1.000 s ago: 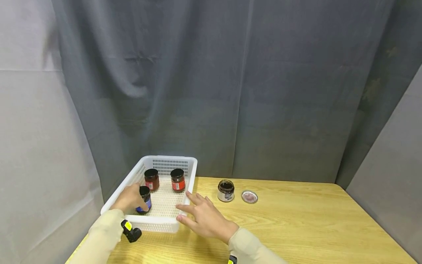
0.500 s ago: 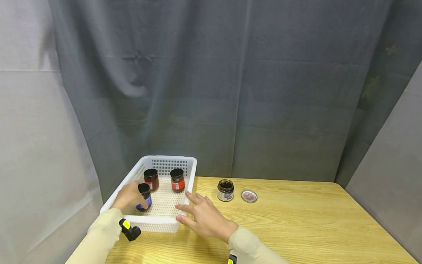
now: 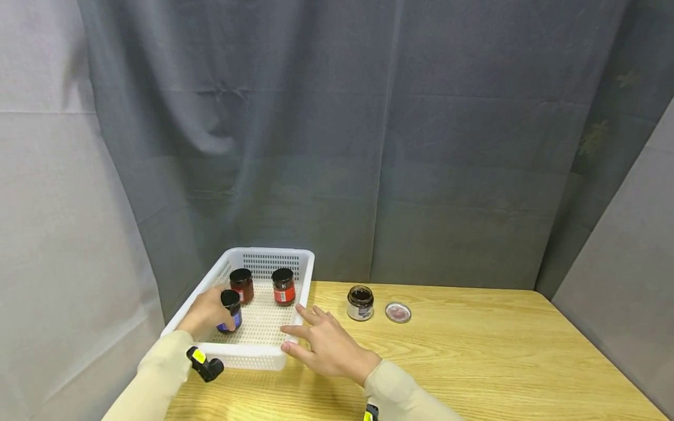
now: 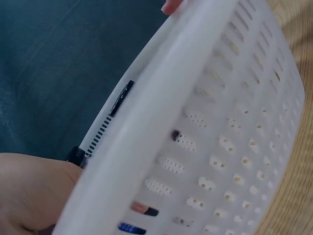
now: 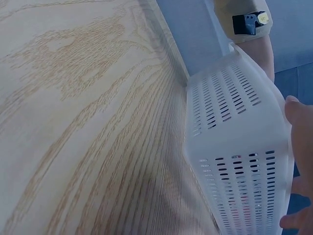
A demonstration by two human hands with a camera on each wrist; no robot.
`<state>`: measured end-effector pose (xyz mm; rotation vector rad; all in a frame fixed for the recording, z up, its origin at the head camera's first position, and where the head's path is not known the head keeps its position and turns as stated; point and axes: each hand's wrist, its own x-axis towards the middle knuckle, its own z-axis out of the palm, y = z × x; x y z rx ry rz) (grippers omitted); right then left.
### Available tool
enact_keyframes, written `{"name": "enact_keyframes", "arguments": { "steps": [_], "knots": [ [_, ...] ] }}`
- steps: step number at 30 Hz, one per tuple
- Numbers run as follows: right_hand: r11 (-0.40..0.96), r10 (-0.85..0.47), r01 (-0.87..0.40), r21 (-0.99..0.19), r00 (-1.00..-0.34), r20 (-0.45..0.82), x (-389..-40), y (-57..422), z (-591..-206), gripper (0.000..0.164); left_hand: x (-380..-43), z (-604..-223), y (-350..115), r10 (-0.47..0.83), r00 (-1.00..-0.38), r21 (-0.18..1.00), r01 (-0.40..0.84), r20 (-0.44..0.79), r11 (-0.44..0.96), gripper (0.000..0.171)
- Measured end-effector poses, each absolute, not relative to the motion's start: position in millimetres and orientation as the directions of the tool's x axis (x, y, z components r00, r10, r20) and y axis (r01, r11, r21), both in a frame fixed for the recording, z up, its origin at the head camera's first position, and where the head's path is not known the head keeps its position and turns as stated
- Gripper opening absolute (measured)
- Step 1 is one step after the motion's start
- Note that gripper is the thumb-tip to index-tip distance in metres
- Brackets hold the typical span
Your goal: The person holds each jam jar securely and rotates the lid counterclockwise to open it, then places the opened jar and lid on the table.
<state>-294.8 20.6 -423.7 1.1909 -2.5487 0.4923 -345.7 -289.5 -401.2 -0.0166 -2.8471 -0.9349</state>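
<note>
In the head view my left hand (image 3: 207,309) holds a small dark-topped jar with a blue label (image 3: 230,313), thumb on its near side and fingers around its far left. This jar is inside a white plastic basket (image 3: 242,352), near its front left corner; whether its base touches the floor is unclear. My right hand (image 3: 332,344) rests on the basket's right rim with fingers spread; the right wrist view also shows those fingers (image 5: 298,186) at the rim. Behind the blue-labelled jar stand a dark red jar (image 3: 242,286) and a red-labelled jar (image 3: 284,287), both upright with black tops.
Right of the basket, an uncovered glass jar with a pale label (image 3: 360,307) stands on the wooden table (image 3: 474,351). Beside it lies a round lid (image 3: 398,313). A grey curtain (image 3: 447,146) hangs behind the table.
The blue-labelled jar and my left hand have shifted slightly up in the head view; lifting or sliding back cannot be told apart. My right hand has stayed at the rim.
</note>
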Motion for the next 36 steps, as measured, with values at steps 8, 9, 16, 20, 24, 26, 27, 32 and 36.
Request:
{"name": "enact_keyframes", "arguments": {
  "steps": [8, 9, 16, 20, 24, 26, 27, 32, 36],
  "knots": [
    [0.596, -0.686, -0.782, -0.183, -0.614, 0.389, -294.3, 20.5, -423.3, 0.054, -347.0, -398.7, -291.5, -0.041, -0.991, 0.638, 0.053, 0.131, 0.768, 0.072],
    [0.596, -0.688, -0.782, -0.183, -0.614, 0.388, -294.3, 20.6, -423.2, 0.055, -347.5, -398.4, -291.7, -0.049, -0.992, 0.652, 0.041, 0.119, 0.757, 0.076],
    [0.595, -0.69, -0.783, -0.18, -0.613, 0.385, -294.6, 20.7, -422.6, 0.055, -351.1, -397.7, -292.5, -0.082, -0.991, 0.701, 0.018, 0.11, 0.713, 0.086],
    [0.59, -0.691, -0.785, -0.186, -0.611, 0.387, -295.3, 21.0, -423.3, 0.055, -350.9, -395.9, -291.9, -0.088, -0.989, 0.729, 0.027, 0.119, 0.684, 0.081],
    [0.588, -0.69, -0.786, -0.191, -0.611, 0.388, -296.3, 20.9, -424.0, 0.055, -350.4, -393.2, -291.8, -0.086, -0.989, 0.753, 0.036, 0.122, 0.657, 0.088],
    [0.588, -0.69, -0.785, -0.194, -0.612, 0.387, -296.1, 20.7, -423.8, 0.055, -350.4, -391.7, -292.4, -0.085, -0.988, 0.747, 0.041, 0.13, 0.663, 0.091],
    [0.589, -0.689, -0.785, -0.193, -0.612, 0.387, -296.1, 20.6, -423.8, 0.055, -349.9, -390.6, -292.4, -0.083, -0.988, 0.743, 0.044, 0.133, 0.667, 0.093],
    [0.59, -0.687, -0.783, -0.194, -0.614, 0.388, -296.3, 20.4, -423.7, 0.055, -348.0, -386.3, -290.5, -0.085, -0.986, 0.718, 0.046, 0.145, 0.694, 0.089],
    [0.591, -0.687, -0.782, -0.198, -0.616, 0.385, -296.8, 20.3, -423.9, 0.055, -347.1, -386.5, -287.3, -0.08, -0.986, 0.735, 0.052, 0.143, 0.677, 0.087]
  ]
}}
